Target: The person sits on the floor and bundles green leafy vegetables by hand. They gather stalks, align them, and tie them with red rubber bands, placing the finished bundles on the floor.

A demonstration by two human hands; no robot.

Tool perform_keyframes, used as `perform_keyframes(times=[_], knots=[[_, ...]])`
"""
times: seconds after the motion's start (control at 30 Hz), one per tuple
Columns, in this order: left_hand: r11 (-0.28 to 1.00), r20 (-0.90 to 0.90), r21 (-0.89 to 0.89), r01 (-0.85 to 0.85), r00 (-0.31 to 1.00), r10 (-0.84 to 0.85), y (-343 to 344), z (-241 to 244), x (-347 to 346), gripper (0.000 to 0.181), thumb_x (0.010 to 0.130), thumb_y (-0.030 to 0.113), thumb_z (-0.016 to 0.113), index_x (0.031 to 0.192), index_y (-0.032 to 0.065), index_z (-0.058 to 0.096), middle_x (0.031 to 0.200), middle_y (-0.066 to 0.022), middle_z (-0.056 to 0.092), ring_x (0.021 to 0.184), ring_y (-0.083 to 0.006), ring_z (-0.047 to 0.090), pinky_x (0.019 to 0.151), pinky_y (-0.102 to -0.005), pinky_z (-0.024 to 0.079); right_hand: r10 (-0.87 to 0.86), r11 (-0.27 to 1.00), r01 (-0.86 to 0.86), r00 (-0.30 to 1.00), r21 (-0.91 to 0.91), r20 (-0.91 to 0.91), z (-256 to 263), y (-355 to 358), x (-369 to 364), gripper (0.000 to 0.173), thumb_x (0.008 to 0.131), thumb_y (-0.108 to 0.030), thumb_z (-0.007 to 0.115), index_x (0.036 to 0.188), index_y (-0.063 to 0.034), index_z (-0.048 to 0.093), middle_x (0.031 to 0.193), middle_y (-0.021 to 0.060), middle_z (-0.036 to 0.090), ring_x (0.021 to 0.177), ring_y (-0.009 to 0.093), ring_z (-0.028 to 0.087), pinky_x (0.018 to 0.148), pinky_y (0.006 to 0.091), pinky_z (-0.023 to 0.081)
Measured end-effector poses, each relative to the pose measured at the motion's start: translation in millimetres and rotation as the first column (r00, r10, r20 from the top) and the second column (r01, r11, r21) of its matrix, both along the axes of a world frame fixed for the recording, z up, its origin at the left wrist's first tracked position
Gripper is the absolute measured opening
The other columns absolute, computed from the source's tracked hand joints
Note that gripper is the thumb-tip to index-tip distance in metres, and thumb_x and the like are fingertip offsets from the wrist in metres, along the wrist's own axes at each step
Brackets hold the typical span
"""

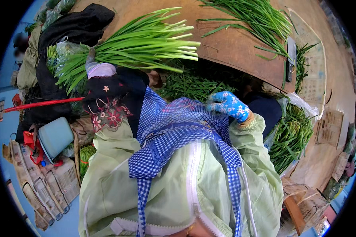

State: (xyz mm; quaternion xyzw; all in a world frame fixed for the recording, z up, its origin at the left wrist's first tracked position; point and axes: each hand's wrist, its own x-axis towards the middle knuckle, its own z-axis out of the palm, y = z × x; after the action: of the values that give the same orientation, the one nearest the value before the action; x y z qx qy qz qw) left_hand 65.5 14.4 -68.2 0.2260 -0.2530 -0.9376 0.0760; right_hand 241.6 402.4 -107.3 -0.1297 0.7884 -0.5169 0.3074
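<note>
My left hand (91, 56), in a grey glove, grips a large bunch of green leafy stalks (142, 41) that look like garlic chives. Their pale cut ends point right and the leaf tips droop left. In a blue flowered glove, my right hand (227, 106) hovers over the blue checked apron (178, 127) on my lap. Its fingertips are blurred, and no object shows in it. Loose green leaves (192, 87) lie in a heap below, between my knees and the wooden board (234, 49).
More stalks (255, 20) lie across the board, beside a black-handled cleaver (290, 59) at its right edge. A plastic-lined container of trimmed greens (293, 133) is at my right. Plastic crates (59, 177) and a light-blue stool (55, 136) stand at left, near a red pole (44, 104).
</note>
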Motion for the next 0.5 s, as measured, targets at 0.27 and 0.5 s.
perform_keyframes(times=[0.27, 0.5], knots=[[0.996, 0.054, -0.090, 0.014, 0.999, -0.009, 1.4, -10.4, -15.2, 0.035, 0.084, 0.031, 0.049, 0.106, 0.0045, 0.056, 0.110, -0.0167, 0.057, 0.104, -0.0342, 0.050, 0.092, -0.0548, 0.034, -0.492, 0.672, 0.491, 0.856, -0.555, 0.161, 0.7, -55.0, -50.9, 0.039, 0.083, -0.019, 0.056, 0.117, -0.0008, 0.051, 0.110, 0.0053, 0.056, 0.095, 0.013, 0.053, 0.080, 0.0269, 0.043], [0.960, -0.058, 0.008, 0.279, 0.959, -0.278, -19.8, -13.2, -9.6, 0.030, 0.083, 0.025, 0.052, 0.103, 0.0033, 0.057, 0.105, -0.0148, 0.059, 0.097, -0.0323, 0.054, 0.086, -0.0538, 0.040, -0.261, 0.508, 0.471, 0.882, -0.721, 0.392, 10.9, -75.1, -43.5, 0.030, 0.083, -0.013, 0.057, 0.110, -0.0026, 0.054, 0.102, 0.0070, 0.057, 0.091, 0.015, 0.055, 0.077, 0.0290, 0.046]])
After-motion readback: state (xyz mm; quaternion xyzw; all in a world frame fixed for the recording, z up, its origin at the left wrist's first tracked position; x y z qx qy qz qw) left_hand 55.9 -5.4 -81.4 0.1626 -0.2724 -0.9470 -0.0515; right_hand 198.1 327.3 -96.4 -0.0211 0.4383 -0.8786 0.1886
